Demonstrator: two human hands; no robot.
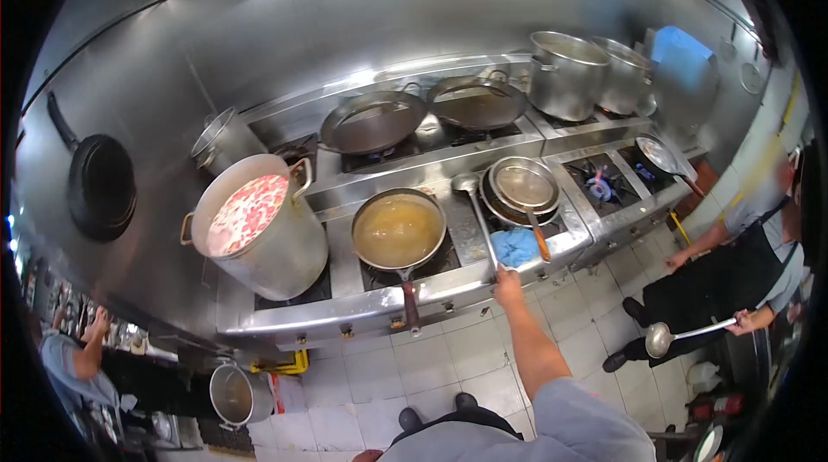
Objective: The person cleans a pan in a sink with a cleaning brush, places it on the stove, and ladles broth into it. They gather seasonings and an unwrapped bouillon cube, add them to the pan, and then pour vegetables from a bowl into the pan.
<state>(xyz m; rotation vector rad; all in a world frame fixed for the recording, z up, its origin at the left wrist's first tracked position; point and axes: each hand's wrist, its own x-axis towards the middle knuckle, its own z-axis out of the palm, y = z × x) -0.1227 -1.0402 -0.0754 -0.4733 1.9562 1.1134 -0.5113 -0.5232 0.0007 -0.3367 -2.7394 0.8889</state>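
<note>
My right hand (509, 284) is closed round the end of a long metal ladle (479, 219) at the stove's front edge. The ladle's bowl points away from me, between two burners. Right beside the hand lies a crumpled blue cloth (515, 248). Behind the cloth, a round sieve (523, 182) with an orange-brown handle rests on top of dark pans. To the left, a frying pan (398, 231) of yellowish liquid sits on a burner, its handle towards me. Only a sliver of my left hand (368, 456) shows at the bottom edge; its fingers are hidden.
A tall pot (267, 246) with red and white contents stands at left. Two wide pans (373, 123) and two big pots (565, 82) line the back. A burner flame (599, 186) burns at right. A co-worker (716, 264) holds another ladle (660, 339); another person (73, 367) is at left.
</note>
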